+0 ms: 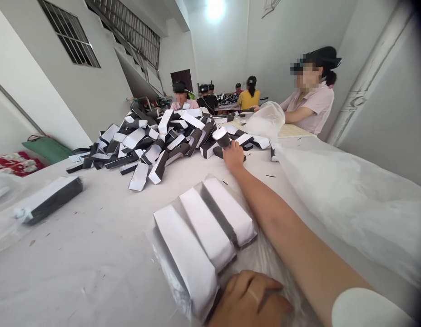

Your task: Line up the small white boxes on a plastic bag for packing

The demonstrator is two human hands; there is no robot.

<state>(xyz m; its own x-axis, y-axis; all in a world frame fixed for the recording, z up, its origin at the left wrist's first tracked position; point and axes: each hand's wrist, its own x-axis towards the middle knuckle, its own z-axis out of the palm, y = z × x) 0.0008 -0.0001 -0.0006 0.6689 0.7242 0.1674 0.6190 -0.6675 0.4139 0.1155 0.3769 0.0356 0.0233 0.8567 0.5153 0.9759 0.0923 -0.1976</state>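
My left hand (247,299) lies at the bottom of the view, fingers curled over the clear plastic bag (264,259) beside the lowest white packet. The bag holds several long white-and-black paper packets (205,227) laid side by side. Far ahead, my right hand (233,156) is closed around a dark rolled paper piece with a pale end (222,137). That hand is at the near right edge of a large heap of black-and-white paper pieces (156,143). The heap's underside is hidden.
A white-covered table (94,254) carries a bagged packet (50,200) at left and a plastic sheet (346,204) at right. A plastic bag (266,120) stands beyond. A co-worker in a pink shirt (314,106) sits at right; other people sit farther back.
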